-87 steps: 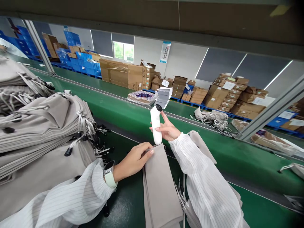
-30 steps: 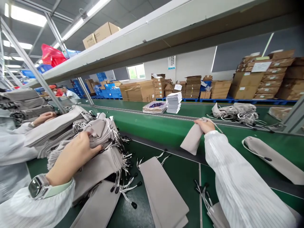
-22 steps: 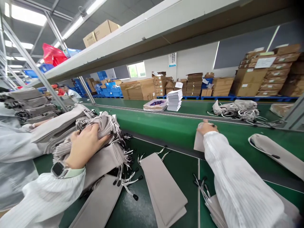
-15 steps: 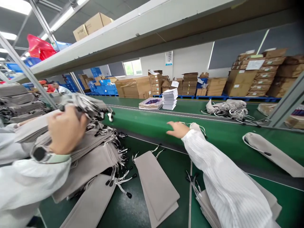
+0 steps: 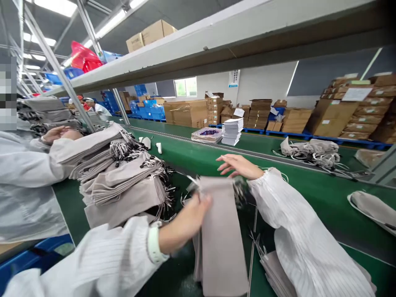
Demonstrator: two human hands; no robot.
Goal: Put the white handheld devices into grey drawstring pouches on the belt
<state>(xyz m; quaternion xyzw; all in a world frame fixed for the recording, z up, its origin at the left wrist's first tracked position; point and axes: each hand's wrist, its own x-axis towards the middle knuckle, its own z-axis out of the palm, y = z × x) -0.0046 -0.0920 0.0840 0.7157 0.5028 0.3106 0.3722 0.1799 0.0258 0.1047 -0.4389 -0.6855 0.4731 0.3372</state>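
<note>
My left hand [image 5: 188, 225] grips a bundle of flat grey drawstring pouches [image 5: 222, 235] by its left edge, over the green worktop in front of me. White cords and dark cord ends stick out at the bundle's top, blurred by motion. My right hand [image 5: 239, 166] is held over the green belt just beyond the bundle, fingers apart and holding nothing. A big pile of grey pouches [image 5: 123, 189] lies to the left, with cords facing right. Under my right forearm sits another stack of pouches [image 5: 276, 270], partly covered by the sleeve.
At left a co-worker's hand [image 5: 57, 134] is beside the pile. A pouch [image 5: 373, 206] lies on the belt at right. Farther back are a basket [image 5: 206, 135], a paper stack [image 5: 232, 132] and heaped pouches [image 5: 312, 152]. A shelf [image 5: 185, 45] crosses overhead.
My left hand has moved from above the left pile to the centre, carrying the bundle of pouches over where pouches lay. The right hand stays over the belt. The view has turned left.
</note>
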